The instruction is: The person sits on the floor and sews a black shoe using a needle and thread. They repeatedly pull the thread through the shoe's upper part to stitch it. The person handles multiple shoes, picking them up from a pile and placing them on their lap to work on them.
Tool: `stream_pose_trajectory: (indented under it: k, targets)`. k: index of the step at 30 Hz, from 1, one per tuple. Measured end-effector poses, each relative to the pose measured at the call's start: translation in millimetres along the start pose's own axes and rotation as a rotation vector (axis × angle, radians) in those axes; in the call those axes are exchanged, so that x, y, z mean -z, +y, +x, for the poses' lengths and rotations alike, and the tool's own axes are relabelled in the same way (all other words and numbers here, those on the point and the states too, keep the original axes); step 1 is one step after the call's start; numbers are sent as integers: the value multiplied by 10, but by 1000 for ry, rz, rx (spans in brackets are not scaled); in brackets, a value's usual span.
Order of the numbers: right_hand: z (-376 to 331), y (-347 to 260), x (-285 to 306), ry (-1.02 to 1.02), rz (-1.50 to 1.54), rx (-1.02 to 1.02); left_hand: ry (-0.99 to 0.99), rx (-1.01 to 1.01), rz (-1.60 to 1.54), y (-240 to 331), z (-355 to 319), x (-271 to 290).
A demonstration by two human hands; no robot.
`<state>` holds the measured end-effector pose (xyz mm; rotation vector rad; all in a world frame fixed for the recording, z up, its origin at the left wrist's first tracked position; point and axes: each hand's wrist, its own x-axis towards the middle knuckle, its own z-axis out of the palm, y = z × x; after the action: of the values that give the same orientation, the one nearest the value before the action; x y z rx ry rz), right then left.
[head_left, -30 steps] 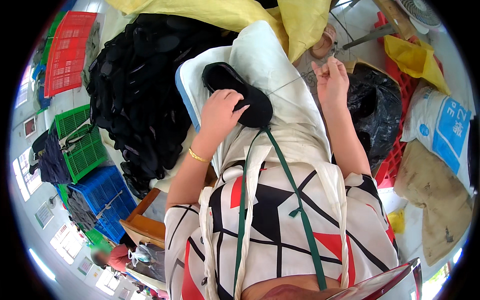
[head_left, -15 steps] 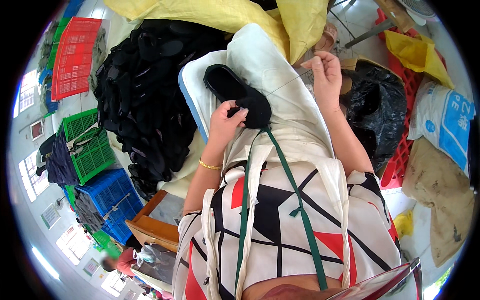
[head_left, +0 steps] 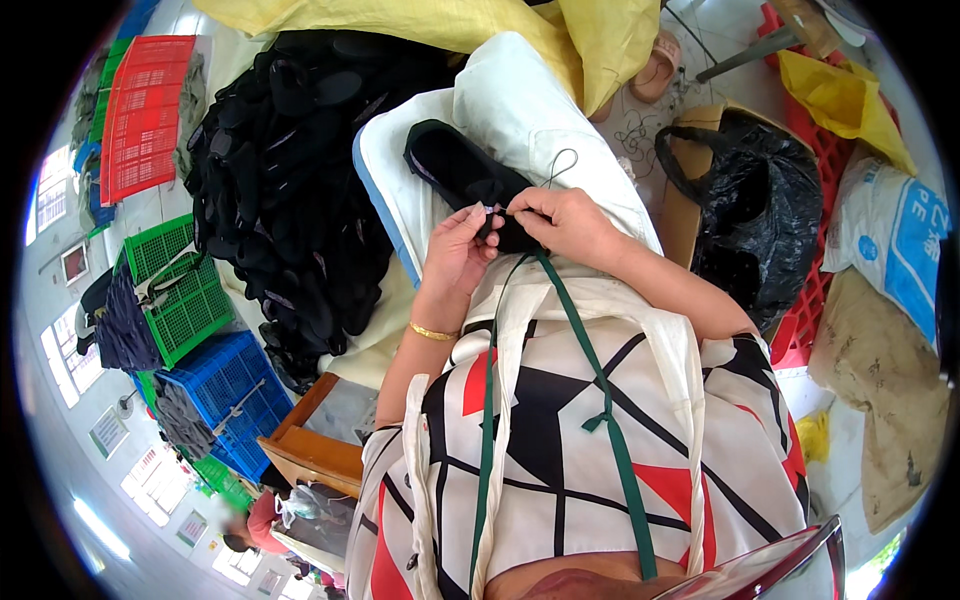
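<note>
A black shoe upper (head_left: 455, 170) lies on a white cloth (head_left: 520, 120) over my lap. My left hand (head_left: 458, 248) pinches the near end of the shoe upper, fingers closed on its edge. My right hand (head_left: 562, 222) is right beside it, fingertips pinched on what looks like a needle with a thin dark thread (head_left: 562, 160) that loops up above the hand. The two hands almost touch at the near end of the shoe. A gold bangle (head_left: 432, 332) sits on my left wrist.
A big heap of black shoe pieces (head_left: 290, 190) lies to the left. Green (head_left: 180, 290), blue (head_left: 225, 385) and red (head_left: 140, 120) crates stand further left. A black plastic bag (head_left: 760, 210) and a yellow sack (head_left: 480, 25) are on the right and at the top. A wooden stool (head_left: 310, 450) stands lower left.
My right hand has come down from the upper right to the near end of the shoe. My left hand has shifted from lying on the shoe to pinching its edge.
</note>
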<state>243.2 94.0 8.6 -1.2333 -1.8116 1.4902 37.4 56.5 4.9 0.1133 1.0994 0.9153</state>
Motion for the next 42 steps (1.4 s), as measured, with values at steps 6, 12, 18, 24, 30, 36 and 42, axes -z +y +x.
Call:
stream_pose_trajectory:
  k: [6,12,18,24,30,36,42]
  targets:
    - [20,21,-43,-13,-33,-9,6,34,-31,4,19,5]
    - [34,25,-44,-17,-57,-12,-3,41,-51,9,29,4]
    - [53,27,-20,-65,28,-45,50,-82,47,-54,23,2]
    - [128,-2,-42,-150,190,-227,69,-153,137,-67,42,-29]
    - [194,-84,-47,-201,208,-391,103,-122,141,-54,54,-33]
    - [288,-92,-99,-215,257,-503,115,-127,142,-61,61,-41]
    - [318,-139,-112,-141,389,-462,142,-166,157,3,25,-93]
